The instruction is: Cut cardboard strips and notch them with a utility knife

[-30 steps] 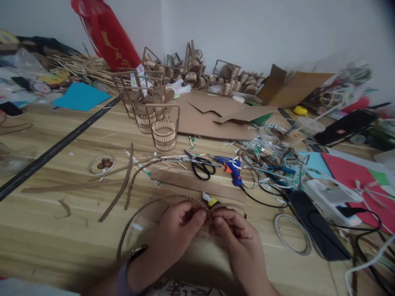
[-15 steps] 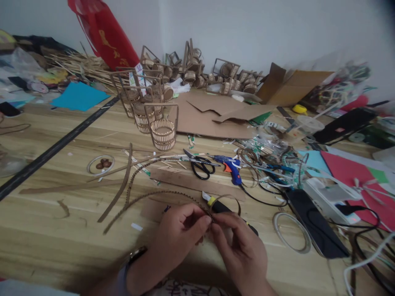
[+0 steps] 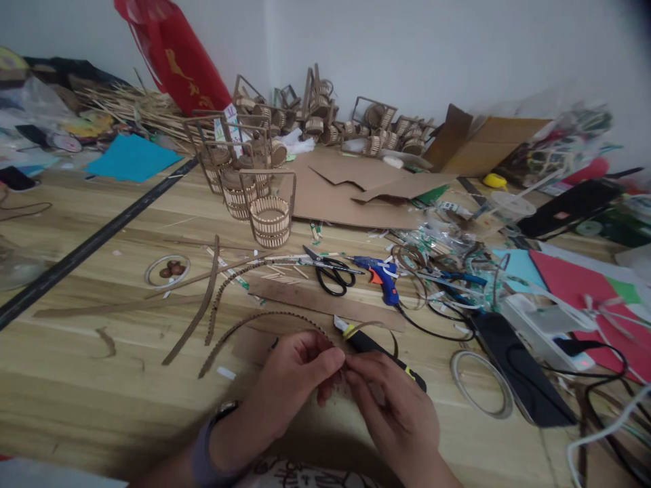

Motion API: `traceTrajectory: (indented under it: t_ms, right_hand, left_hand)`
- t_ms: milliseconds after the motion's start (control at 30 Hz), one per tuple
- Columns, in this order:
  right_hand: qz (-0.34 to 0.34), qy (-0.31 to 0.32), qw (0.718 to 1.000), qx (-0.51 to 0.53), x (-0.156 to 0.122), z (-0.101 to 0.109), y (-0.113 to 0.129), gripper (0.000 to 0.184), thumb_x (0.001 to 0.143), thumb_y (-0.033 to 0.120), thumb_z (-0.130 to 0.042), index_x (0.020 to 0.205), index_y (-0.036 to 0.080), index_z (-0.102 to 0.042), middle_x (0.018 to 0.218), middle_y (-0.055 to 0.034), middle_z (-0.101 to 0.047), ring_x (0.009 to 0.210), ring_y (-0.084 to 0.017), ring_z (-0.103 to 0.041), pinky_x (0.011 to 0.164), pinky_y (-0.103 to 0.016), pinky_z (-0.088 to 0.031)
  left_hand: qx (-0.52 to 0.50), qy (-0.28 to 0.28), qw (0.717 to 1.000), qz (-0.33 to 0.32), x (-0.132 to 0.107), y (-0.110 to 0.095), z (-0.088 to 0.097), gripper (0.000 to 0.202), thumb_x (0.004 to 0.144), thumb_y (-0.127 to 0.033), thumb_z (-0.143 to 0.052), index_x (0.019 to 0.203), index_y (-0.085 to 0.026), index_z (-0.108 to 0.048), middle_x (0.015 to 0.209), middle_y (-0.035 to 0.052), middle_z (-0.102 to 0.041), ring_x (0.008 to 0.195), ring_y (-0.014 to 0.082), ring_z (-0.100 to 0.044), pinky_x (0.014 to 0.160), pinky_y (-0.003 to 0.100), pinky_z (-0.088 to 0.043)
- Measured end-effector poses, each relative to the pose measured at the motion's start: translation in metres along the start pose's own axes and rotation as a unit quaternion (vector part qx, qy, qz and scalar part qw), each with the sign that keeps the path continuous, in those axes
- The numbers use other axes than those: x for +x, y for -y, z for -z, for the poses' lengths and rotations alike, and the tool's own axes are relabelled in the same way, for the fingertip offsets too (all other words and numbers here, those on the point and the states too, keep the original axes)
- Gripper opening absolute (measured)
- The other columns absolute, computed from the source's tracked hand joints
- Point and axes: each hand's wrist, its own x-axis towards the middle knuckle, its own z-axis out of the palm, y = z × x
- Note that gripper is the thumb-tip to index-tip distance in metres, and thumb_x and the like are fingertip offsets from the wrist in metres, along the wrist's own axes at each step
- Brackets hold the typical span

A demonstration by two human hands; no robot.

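1. The desk [image 3: 102,407] carries everything, with spare ground at its near left.
2. The cardboard [image 3: 350,203] lies flat farther back, well apart from the hands.
3. The strip [image 3: 277,313], brown with a ridged edge, arcs from its free end on the left into the fingertips, just beside a second strip [image 3: 212,318]. The step in hand looks like close fingertip work on its near end. Whatever follows seems to call for a steady pinch on both sides and the free end kept clear of that neighbour.
4. The left hand [image 3: 292,383] has its grip closed, thumb against forefinger, clamped on the strip where it disappears.
5. The right hand [image 3: 397,400] has its grip closed too, fingertips touching or nearly touching the left's. It seems pinched on the same end, though the fingers cover the contact.
6. The knife [image 3: 365,342] lies just beyond the right hand, blade pointing away; the scissors [image 3: 319,261] are farther back.
7. The balls [image 3: 173,264] sit inside a ring [image 3: 147,271], well to the left.
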Motion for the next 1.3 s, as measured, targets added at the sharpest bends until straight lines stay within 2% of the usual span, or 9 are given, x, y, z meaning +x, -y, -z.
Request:
traceTrajectory:
  t_ms: [167,333,733,967,1167,1300]
  right_hand:
    - [-0.006,0.005,1.000,0.004,0.001,0.002,-0.001,0.019,0.092,0.013,-0.054,0.098,0.025,-0.067,0.073,0.0000,-0.073,0.062,-0.014,-0.070,0.056,-0.022,-0.056]
    - [-0.013,0.017,1.000,-0.014,0.003,0.003,-0.001,0.015,0.095,0.017,-0.053,0.094,0.024,-0.066,0.071,0.0005,-0.071,0.059,-0.013,-0.068,0.051,-0.020,-0.054]
    - [-0.009,0.033,0.999,-0.016,0.004,0.006,-0.004,0.015,0.095,0.017,-0.052,0.091,0.025,-0.063,0.069,0.0023,-0.069,0.057,-0.012,-0.066,0.052,-0.020,-0.052]
    - [0.011,0.010,0.999,-0.050,0.004,0.003,-0.005,0.015,0.096,0.017,-0.050,0.086,0.024,-0.060,0.067,0.0023,-0.065,0.056,-0.012,-0.063,0.053,-0.019,-0.052]
    - [-0.030,0.011,0.999,-0.008,0.004,0.003,-0.003,0.016,0.093,0.014,-0.053,0.089,0.025,-0.064,0.069,0.0032,-0.068,0.059,-0.012,-0.067,0.056,-0.018,-0.053]
    - [-0.081,0.027,0.996,0.040,0.004,0.004,-0.001,0.015,0.092,0.015,-0.057,0.088,0.026,-0.068,0.070,0.0050,-0.071,0.060,-0.010,-0.068,0.056,-0.015,-0.052]
  left_hand:
    - [0.010,0.001,1.000,-0.001,0.000,-0.002,0.000,0.041,0.070,-0.054,-0.071,0.066,-0.017,-0.054,0.055,-0.0050,-0.050,0.045,0.0071,-0.043,0.046,0.021,-0.035]
    - [0.020,0.016,1.000,-0.004,0.000,0.000,0.004,0.045,0.072,-0.058,-0.071,0.067,-0.016,-0.055,0.056,-0.0043,-0.052,0.045,0.0070,-0.043,0.046,0.021,-0.034]
    - [0.054,0.061,0.997,-0.010,-0.001,-0.005,0.008,0.046,0.077,-0.060,-0.069,0.067,-0.016,-0.057,0.058,-0.0022,-0.055,0.048,0.0090,-0.048,0.049,0.021,-0.039]
    - [0.062,0.071,0.995,0.005,-0.003,-0.001,0.005,0.046,0.076,-0.061,-0.069,0.069,-0.017,-0.057,0.056,-0.0030,-0.054,0.048,0.0098,-0.048,0.050,0.022,-0.039]
    - [0.062,0.043,0.997,-0.015,-0.002,-0.003,0.006,0.044,0.077,-0.059,-0.068,0.072,-0.017,-0.056,0.060,-0.0017,-0.058,0.052,0.0114,-0.053,0.054,0.023,-0.042]
    - [0.119,0.007,0.992,-0.032,-0.002,0.000,0.011,0.038,0.082,-0.054,-0.063,0.075,-0.017,-0.057,0.061,-0.0013,-0.059,0.055,0.0125,-0.054,0.056,0.023,-0.041]
